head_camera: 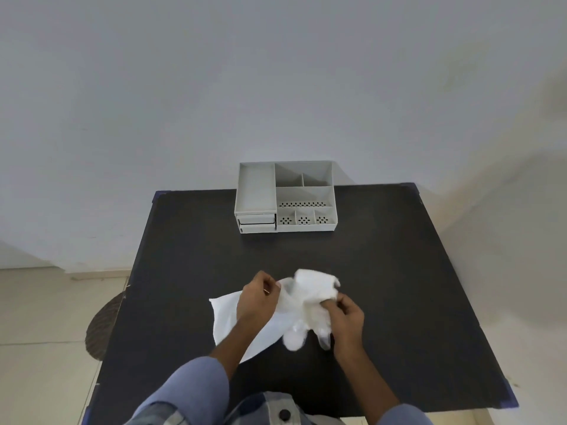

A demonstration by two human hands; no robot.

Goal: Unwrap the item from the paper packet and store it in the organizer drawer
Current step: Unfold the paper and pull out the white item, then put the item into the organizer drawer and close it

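A: what's each hand gripping?
B: left hand [257, 302] is pinching the white paper packet [233, 320], right hand [345, 317] is clutching crumpled white wrapping [316, 289].
A: organizer?
B: grey drawer organizer [287, 197] is sitting at 12 o'clock on the black table [399, 271], drawers closed.

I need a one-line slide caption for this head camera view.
Both hands, left and right, unwrap white paper packet before grey organizer.
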